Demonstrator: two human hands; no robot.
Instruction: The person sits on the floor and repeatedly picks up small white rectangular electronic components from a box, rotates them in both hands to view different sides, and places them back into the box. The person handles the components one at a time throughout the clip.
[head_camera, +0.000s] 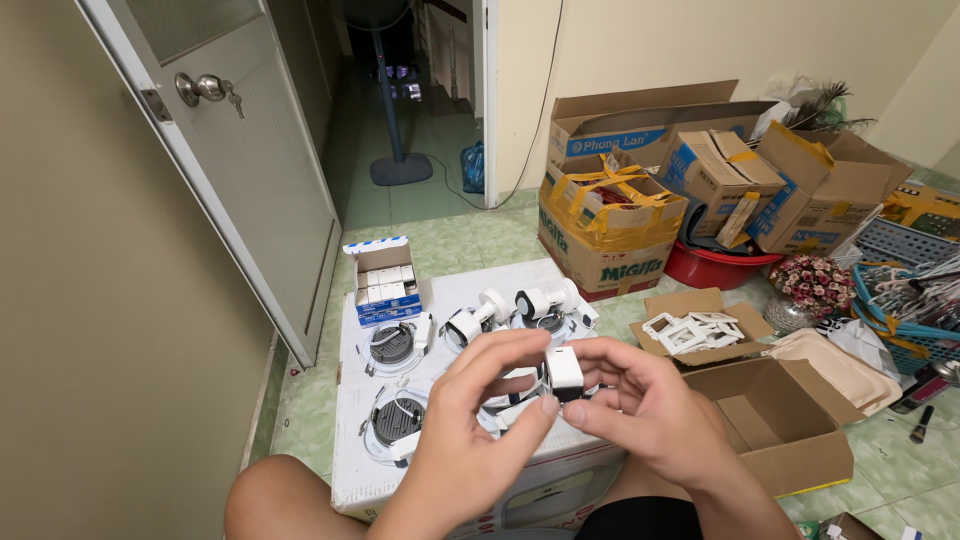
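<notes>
Both of my hands meet over a white box (350, 470) that serves as a work surface. A small white block-shaped part (564, 371) is pinched between my left hand (470, 420) and my right hand (640, 400); black trim shows at its edge. Round white recessed light fittings lie on the box beyond my fingers: one at the near left (397, 420), one behind it (392, 345), and two more with white cylinders (475, 322) (545, 305) further back. My bare knee (275, 500) is beside the box.
A small open blue-and-white carton of white parts (385, 290) sits on the box's far left. An empty open cardboard box (780, 420) and a flap holding white frames (690, 330) lie right. Stacked taped cartons (610, 225), a red basin (715, 268), a door (250, 170) and a fan stand (400, 165) surround.
</notes>
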